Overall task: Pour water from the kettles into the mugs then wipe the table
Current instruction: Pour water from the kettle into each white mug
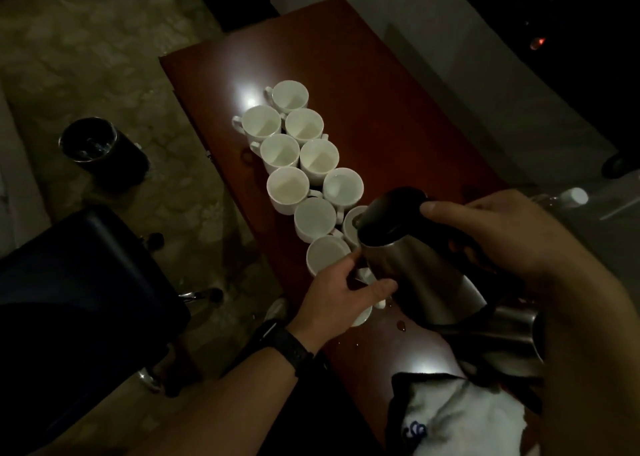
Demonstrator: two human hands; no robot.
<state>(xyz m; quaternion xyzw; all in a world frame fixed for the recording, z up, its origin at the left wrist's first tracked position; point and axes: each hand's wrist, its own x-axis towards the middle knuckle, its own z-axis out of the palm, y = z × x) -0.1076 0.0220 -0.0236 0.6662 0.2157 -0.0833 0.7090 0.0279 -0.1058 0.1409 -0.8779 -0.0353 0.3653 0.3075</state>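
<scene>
Here, right hand [502, 233] clenched round the black handle of a steel kettle [415, 272], spout tipped over a white mug [350, 225] just beyond its thumb, left hand [346, 289] curled over the nearest mug [363, 314] beside the kettle, white cloth [460, 417] below both wrists.

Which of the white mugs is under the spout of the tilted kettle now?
The mug nearest the right hand, in the right-hand row. The kettle held by that hand covers part of its rim, while the mugs farther along the table stand uncovered.
</scene>
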